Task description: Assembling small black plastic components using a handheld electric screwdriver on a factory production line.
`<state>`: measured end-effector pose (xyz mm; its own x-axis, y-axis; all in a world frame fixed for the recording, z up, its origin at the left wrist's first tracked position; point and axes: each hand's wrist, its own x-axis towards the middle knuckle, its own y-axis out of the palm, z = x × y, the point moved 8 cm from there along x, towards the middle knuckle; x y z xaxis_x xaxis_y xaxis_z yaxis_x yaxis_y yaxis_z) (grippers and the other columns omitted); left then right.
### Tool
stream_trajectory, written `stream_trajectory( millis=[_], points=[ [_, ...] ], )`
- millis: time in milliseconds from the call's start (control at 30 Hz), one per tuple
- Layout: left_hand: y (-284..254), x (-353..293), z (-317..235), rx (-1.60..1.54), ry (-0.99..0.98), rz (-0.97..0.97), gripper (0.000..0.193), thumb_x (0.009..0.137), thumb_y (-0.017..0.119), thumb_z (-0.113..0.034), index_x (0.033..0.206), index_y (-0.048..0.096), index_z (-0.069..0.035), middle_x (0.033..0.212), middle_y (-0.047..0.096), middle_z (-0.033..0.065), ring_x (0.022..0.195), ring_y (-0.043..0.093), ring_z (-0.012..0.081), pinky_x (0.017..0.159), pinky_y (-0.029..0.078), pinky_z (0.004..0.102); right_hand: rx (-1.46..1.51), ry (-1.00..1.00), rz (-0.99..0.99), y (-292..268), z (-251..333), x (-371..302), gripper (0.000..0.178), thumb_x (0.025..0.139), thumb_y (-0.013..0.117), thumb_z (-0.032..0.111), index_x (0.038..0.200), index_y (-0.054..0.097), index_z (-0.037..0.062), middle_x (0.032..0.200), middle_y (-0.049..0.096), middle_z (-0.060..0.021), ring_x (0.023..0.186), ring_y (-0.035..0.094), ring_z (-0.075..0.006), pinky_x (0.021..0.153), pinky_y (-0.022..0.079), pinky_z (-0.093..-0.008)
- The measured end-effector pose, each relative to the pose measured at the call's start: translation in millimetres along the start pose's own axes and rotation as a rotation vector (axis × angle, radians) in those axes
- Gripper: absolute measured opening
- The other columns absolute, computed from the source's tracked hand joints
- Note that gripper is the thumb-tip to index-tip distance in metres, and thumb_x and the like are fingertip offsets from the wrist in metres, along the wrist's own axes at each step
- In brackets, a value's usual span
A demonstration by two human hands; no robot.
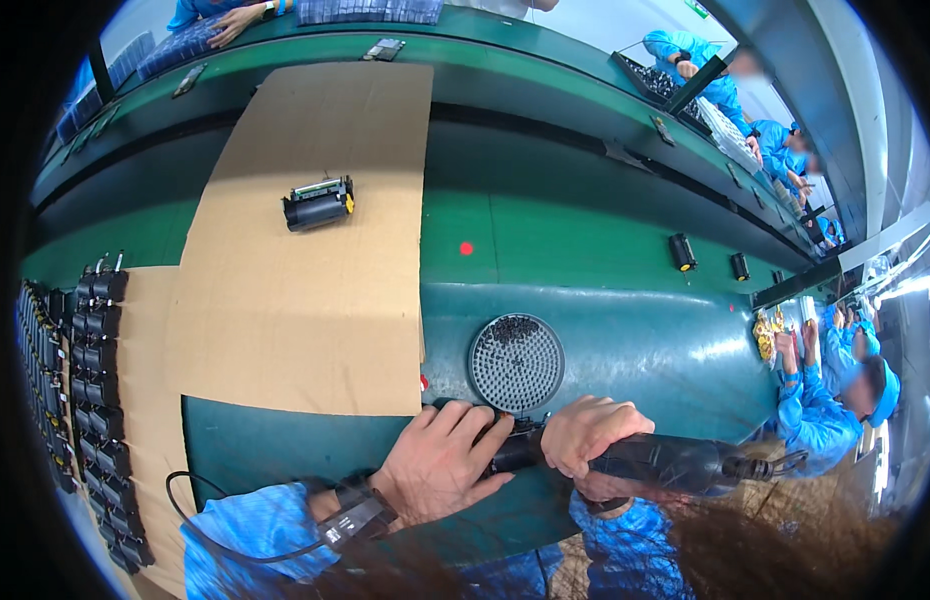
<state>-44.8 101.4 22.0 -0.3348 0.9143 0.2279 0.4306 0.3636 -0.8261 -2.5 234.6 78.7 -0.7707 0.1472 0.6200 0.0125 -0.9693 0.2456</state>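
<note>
Green bench (635, 340) under black tool (665, 461), co-workers (825, 428) beyond

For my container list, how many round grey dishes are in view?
1: a grey dish with small black parts inside, on the green bench beyond the left hand and right hand. Others may be hidden.

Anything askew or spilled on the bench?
No spill or damage stands out. Mildly odd: one black unit lies alone, slightly angled, on the cardboard, whereas the black units at left sit in rows.
</note>
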Motion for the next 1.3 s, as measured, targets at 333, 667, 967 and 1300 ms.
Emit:
stream_trajectory(
  millis=[333, 667, 967, 1300],
  points=[
    [0.0, 0.8, -0.4, 0.045, 0.006, 0.01, 0.061, 0.088, 0.073, -0.049, 0.132, 0.063, -0.008, 0.116, 0.058, 0.0065, 0.11, 0.055, 0.0229, 0.088, 0.046, 0.0387, -0.149, -0.093, -0.385, -43.8, 15.3, 16.9, 0.089, 0.082, 0.036, 0.095, 0.1, 0.05, 0.0089, 0.06, 0.047, -0.0014, 0.044, 0.044, -0.0146, 0.04, 0.038, -0.0305],
    [4.0, -1.9, 4.0, 0.016, 0.0, 0.026, 0.061, 0.088, 0.072, -0.05, 0.132, 0.063, -0.008, 0.116, 0.058, 0.0058, 0.111, 0.054, 0.0229, 0.091, 0.046, 0.039, -0.202, 0.028, -0.533, -75.2, -13.7, 18.9, 0.092, 0.079, 0.027, 0.098, 0.097, 0.048, 0.0107, 0.059, 0.047, 0.0008, 0.047, 0.044, -0.0125, 0.047, 0.039, -0.0295],
    [0.2, 1.1, 0.9, 0.051, 0.02, 0.0, 0.063, 0.088, 0.073, -0.051, 0.132, 0.063, -0.007, 0.116, 0.057, 0.0056, 0.109, 0.054, 0.0224, 0.089, 0.045, 0.0388, -0.169, 0.065, -0.48, -80.2, -20.3, 16.7, 0.099, 0.072, 0.026, 0.102, 0.097, 0.046, 0.0083, 0.06, 0.046, -0.0025, 0.047, 0.043, -0.0148, 0.048, 0.04, -0.0323],
    [8.0, -4.8, 13.1, -0.067, -0.056, -0.055, 0.064, 0.081, 0.078, -0.052, 0.125, 0.066, -0.006, 0.113, 0.059, 0.0042, 0.109, 0.054, 0.022, 0.097, 0.044, 0.0401, 0.016, -0.146, -0.502, -46.2, 34.9, 16.2, 0.086, 0.085, 0.028, 0.094, 0.094, 0.047, 0.0103, 0.058, 0.043, -0.0004, 0.043, 0.039, -0.0122, 0.038, 0.033, -0.0271]
  ],
)
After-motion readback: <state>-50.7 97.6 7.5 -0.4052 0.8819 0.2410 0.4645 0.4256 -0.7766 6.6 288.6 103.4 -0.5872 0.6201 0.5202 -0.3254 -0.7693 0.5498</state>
